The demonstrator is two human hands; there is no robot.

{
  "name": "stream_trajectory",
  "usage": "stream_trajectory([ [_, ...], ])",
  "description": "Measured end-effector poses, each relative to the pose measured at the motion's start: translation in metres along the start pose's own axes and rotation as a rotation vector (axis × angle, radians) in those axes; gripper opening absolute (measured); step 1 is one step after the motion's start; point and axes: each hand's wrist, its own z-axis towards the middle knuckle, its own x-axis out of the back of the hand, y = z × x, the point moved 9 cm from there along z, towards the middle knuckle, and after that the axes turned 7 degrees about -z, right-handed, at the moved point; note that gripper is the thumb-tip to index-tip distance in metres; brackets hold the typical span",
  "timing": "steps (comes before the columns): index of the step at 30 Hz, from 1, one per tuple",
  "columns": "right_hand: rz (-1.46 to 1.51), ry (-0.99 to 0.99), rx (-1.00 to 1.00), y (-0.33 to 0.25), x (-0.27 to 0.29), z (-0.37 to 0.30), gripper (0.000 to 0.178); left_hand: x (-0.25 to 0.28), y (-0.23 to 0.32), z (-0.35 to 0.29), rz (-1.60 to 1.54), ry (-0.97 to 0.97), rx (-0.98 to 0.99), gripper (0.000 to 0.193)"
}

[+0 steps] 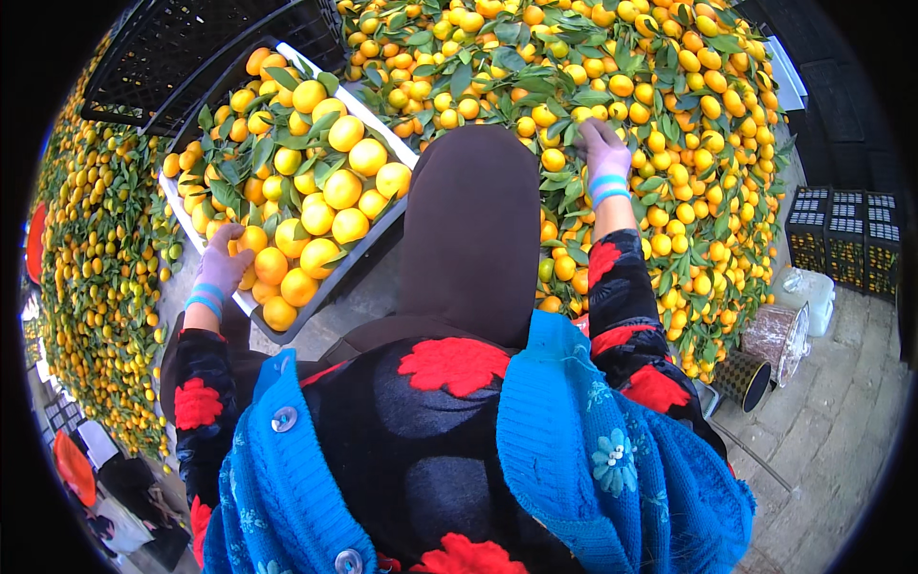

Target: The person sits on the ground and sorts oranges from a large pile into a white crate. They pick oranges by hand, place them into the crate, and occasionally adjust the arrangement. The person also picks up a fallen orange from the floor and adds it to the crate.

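My left hand (222, 265), in a pale purple glove with a blue cuff, rests at the near left side of a crate (378, 134) lined with white. Its fingers are apart, touching or close beside the mandarins (272, 265) inside. Larger mandarins fill the crate's near and right parts; smaller ones with green leaves (229, 170) lie toward the far left. My right hand (604, 156), gloved alike, reaches over the big heap of leafy mandarins (679, 182) on the right. Its fingers are spread among fruit and leaves, with no fruit visibly held.
An empty-looking black lattice crate (182, 57) stands beyond the filled one. Another mandarin heap (96, 277) stretches along the left. Stacked dark crates (841, 239), a white jug (806, 298) and a wrapped roll (773, 342) stand at right on the paved floor (822, 430). My knee (469, 220) rises between crate and heap.
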Motion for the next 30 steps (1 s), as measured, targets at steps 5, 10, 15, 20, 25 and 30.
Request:
stream_trajectory([
  [5, -0.216, 0.272, -0.241, 0.138, 0.104, 0.025, 0.036, 0.004, 0.01, 0.0, 0.031, 0.065, -0.086, 0.034],
  [10, -0.592, 0.041, 0.099, 0.119, 0.052, 0.045, 0.043, 0.005, 0.008, 0.0, -0.031, 0.128, -0.007, 0.025],
  [15, -1.35, -0.177, 0.099, 0.104, -0.036, 0.054, 0.07, 0.004, 0.006, -0.007, -0.097, 0.181, 0.054, 0.027],
  [20, -1.173, -0.174, -0.003, 0.109, -0.029, 0.062, 0.065, 0.001, -0.007, -0.012, -0.204, 0.211, 0.158, 0.029],
  [25, -0.03, 0.164, -0.12, 0.104, 0.056, 0.067, 0.051, 0.0, -0.018, -0.011, -0.296, 0.197, 0.214, 0.031],
  [30, -0.603, 0.354, 0.205, 0.032, 0.08, 0.083, 0.04, -0.001, -0.024, -0.013, -0.369, 0.187, 0.325, 0.032],
])
